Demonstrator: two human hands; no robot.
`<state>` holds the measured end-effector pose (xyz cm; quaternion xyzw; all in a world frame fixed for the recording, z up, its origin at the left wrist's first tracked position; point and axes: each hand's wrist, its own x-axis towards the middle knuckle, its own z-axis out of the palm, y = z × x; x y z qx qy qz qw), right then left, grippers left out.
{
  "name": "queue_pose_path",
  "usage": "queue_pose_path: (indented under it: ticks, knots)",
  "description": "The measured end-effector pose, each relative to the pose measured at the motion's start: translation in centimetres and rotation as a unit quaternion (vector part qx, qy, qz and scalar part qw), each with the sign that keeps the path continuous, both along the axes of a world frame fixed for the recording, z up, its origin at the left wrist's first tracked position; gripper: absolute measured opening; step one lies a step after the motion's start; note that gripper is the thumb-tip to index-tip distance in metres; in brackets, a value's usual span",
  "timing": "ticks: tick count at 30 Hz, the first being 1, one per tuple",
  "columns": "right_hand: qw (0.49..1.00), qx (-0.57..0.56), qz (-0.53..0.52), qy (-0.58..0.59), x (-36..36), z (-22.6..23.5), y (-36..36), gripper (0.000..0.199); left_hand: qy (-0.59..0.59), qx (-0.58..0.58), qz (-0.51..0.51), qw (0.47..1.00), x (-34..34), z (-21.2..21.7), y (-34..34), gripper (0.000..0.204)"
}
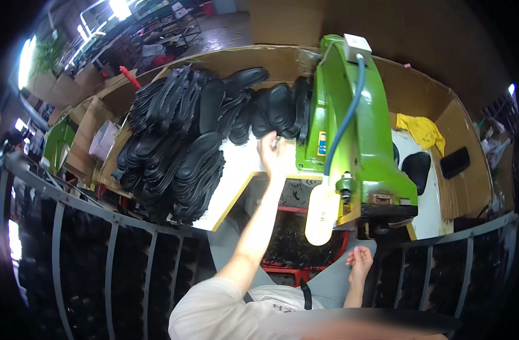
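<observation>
My left hand [271, 154] reaches forward over the white worktop [232, 160], its thumb and fingers apart. Its fingertips are at the near edge of a group of black shoe soles [279, 105]; whether they touch a sole is hard to tell. Farther left, more black soles [200, 156] are stacked in thick, leaning piles. My right hand [359, 262] hovers above my right thigh, fingers loosely curled and nothing visible in them. Between the hands and to the right stands a green machine [373, 136], with a lit, pale yellow lamp [322, 215] hanging at its front.
Cardboard walls [452, 124] edge the worktop. Right of the machine lie a yellow cloth [421, 132], a black sole [416, 171] and a dark rectangular pad [455, 162]. A red crate [304, 243] with dark scraps sits below. Metal railings [109, 255] flank me on both sides.
</observation>
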<state>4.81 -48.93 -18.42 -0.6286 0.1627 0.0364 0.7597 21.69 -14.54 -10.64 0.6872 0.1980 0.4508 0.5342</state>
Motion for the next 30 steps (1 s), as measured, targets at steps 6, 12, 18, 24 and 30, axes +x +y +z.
queue_pose_path:
  ticks: [6, 12, 18, 24, 30]
  knots:
    - [0.999, 0.000, 0.047, 0.008, -0.4, 1.2, 2.8, 0.010, 0.286, 0.062, 0.093, 0.952, 8.7, 0.6, 3.8, 0.072]
    - [0.996, 0.013, 0.083, 0.007, -1.2, 1.5, 5.4, 0.010, 0.108, 0.065, 0.097, 0.987, 6.3, -0.8, 8.1, 0.051]
    - [0.987, 0.033, 0.148, 0.048, -1.7, 0.7, 6.0, 0.014, 0.017, 0.116, -0.045, 0.992, -12.4, 0.7, 5.1, 0.036]
    - [0.892, 0.375, 0.234, 0.093, -1.5, 4.0, 8.1, 0.056, 0.125, 0.127, -0.436, 0.882, -23.9, 3.6, 1.7, 0.043]
    - [0.963, 0.226, 0.131, 0.072, -4.6, 6.6, 6.5, 0.041, -0.024, -0.418, -0.519, 0.746, -21.9, 3.3, -6.3, 0.093]
